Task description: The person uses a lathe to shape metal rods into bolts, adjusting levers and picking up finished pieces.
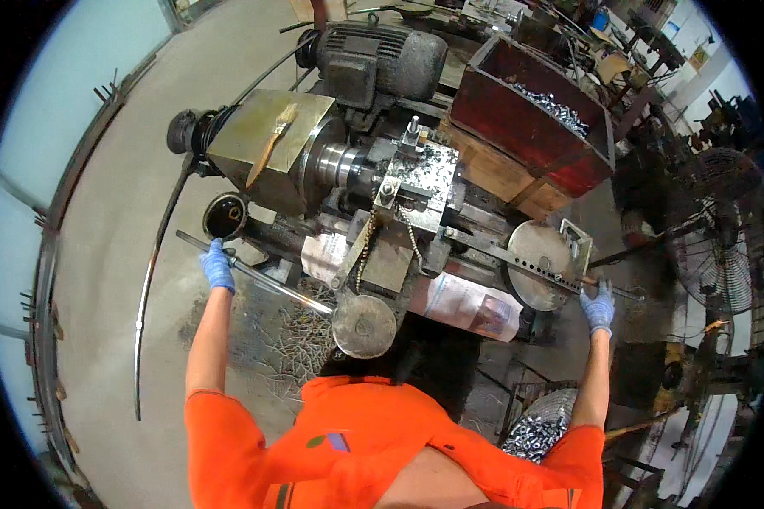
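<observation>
I stand at a small metal lathe [373, 182] with both arms spread wide. My left hand [218, 265], in a blue glove, grips a long steel lever bar [272, 284] that runs from the left down to a round metal disc [363, 325]. On the right, my gloved right hand [599, 307] holds the end of a perforated flat lever bar [518, 259] that crosses another round disc [539, 263]. The chuck [341, 164] and the chip-covered tool slide [420, 170] lie between the two hands. Orange sleeves cover my upper arms.
A paintbrush [272, 144] lies on the headstock cover, with the grey motor [382, 55] behind. A red wooden bin [535, 114] of metal parts stands at the back right. A basket of shiny parts [539, 433] sits by my right side. A floor fan [721, 254] stands far right. Swarf [297, 335] litters the floor.
</observation>
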